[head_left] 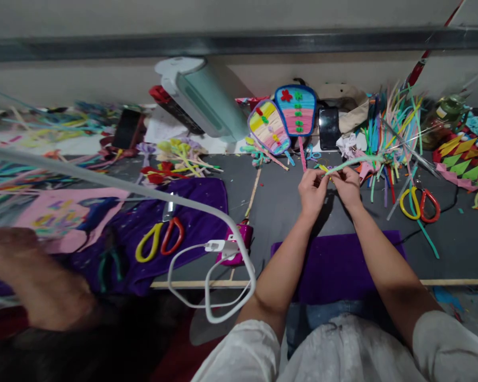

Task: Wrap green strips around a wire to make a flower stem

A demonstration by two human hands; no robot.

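Purple cloth (342, 265) is lying bodyward of the fingers (322, 184), perhaps protecting the table edge (454, 283). Right of them, fuzzy stems (400, 130) and 1 pair of scissors (421, 205) are resting, likely for easy reach. The left hand (313, 192) and right hand (348, 188) are pinching 1 pale-green stem (356, 162) in their fingers, apparently steadying it.

1. Toward the back of my counter (276, 204), I see 2 striped fan-shaped pieces (295, 109) set close together.
2. Just right of them is a dark-screened phone (329, 128).
3. Left of them stands a tall pale-green and white appliance (213, 103).
4. Off to my left, yellow-and-red-handled scissors (169, 209) and dark-green pliers (111, 248) lie on a purple cloth (207, 199).
5. Between that cloth and me, a white plug (219, 245) touches a magenta block (245, 233).
6. To my right lies a 2nd pair of scissors (421, 197), 1 loop yellow, 1 red.
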